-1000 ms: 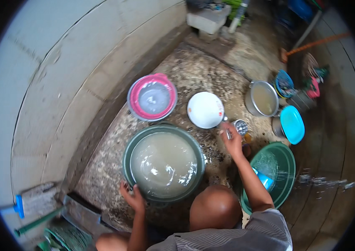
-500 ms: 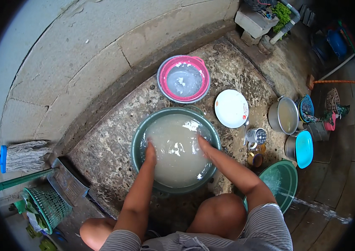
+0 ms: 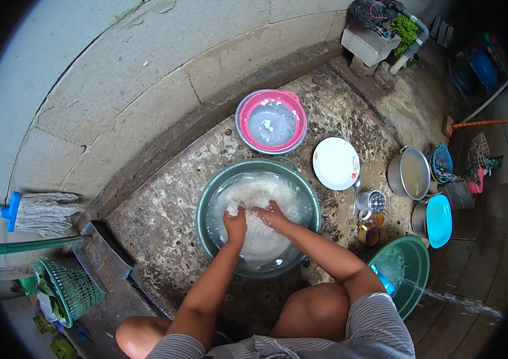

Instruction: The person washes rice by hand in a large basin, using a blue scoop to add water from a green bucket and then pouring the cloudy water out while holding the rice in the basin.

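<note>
A large green basin stands on the ground before me, with cloudy whitish water in it. Inside it, my left hand and my right hand are close together, fingers curled into a wet mass of whitish pulp that rises above the surface. The pulp hides some of the fingertips. Just beyond this basin is a pink-rimmed bowl or strainer set in a grey basin, holding water and white clumps.
On the right are a white plate, a spoon, a metal can, cups, a pot and a turquoise lid or tray. Water streams into another green basin. Mop, dustpan and basket are left.
Both hands, earlier apart at the basin's sides and partly underwater, have come together toward its middle. They now hold whitish pulp up at the surface. The view has shifted slightly.
</note>
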Action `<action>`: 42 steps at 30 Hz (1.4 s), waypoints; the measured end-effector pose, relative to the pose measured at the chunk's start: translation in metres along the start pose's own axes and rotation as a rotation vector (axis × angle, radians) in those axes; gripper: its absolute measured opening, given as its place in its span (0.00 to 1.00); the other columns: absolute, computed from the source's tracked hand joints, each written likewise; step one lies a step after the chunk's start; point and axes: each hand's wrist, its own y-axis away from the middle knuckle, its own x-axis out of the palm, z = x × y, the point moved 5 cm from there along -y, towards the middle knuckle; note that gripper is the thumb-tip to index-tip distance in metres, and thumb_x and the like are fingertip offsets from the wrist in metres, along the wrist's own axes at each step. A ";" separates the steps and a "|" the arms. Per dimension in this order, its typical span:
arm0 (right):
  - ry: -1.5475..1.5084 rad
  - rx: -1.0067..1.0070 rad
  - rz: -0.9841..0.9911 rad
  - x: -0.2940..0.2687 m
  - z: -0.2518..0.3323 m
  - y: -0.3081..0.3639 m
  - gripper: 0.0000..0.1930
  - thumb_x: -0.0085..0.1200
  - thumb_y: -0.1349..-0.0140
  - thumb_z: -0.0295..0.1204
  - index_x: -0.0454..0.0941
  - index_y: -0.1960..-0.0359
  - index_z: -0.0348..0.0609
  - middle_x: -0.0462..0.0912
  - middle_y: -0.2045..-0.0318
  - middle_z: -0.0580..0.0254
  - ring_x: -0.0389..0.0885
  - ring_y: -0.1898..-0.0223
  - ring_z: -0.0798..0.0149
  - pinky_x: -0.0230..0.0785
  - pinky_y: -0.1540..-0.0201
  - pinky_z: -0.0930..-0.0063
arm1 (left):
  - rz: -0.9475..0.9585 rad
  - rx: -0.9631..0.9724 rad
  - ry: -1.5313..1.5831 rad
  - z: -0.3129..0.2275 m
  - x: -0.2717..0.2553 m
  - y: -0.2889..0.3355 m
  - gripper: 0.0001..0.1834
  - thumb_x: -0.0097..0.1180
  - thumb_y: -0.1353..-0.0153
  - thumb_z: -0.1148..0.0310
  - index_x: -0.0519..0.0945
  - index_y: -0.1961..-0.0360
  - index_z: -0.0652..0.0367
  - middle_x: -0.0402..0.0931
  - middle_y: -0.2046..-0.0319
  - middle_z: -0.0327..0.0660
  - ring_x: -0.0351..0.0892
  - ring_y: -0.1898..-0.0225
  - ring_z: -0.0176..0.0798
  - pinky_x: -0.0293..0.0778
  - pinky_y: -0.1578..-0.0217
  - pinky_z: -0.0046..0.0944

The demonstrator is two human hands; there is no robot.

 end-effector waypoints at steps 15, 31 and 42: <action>1.061 -0.341 0.221 -0.041 0.029 -0.046 0.41 0.64 0.57 0.50 0.67 0.44 0.36 0.71 0.46 0.42 0.70 0.45 0.48 0.61 0.41 0.64 | 0.105 -0.565 -0.085 0.041 -0.049 0.040 0.31 0.54 0.42 0.64 0.60 0.39 0.62 0.65 0.43 0.49 0.67 0.44 0.51 0.66 0.47 0.52; -0.370 0.337 0.445 -0.024 -0.060 -0.009 0.22 0.52 0.39 0.45 0.74 0.47 0.46 0.80 0.55 0.59 0.78 0.55 0.58 0.70 0.51 0.62 | -0.035 -0.551 -0.101 0.082 0.009 0.018 0.24 0.45 0.36 0.62 0.66 0.44 0.67 0.69 0.47 0.55 0.72 0.48 0.54 0.71 0.53 0.47; 0.635 -1.021 0.012 0.011 0.065 0.010 0.10 0.59 0.51 0.24 0.76 0.66 0.38 0.79 0.64 0.53 0.77 0.63 0.53 0.68 0.59 0.59 | 0.180 0.583 -0.707 -0.042 0.013 -0.001 0.22 0.47 0.50 0.81 0.70 0.50 0.69 0.71 0.55 0.62 0.69 0.52 0.64 0.64 0.49 0.51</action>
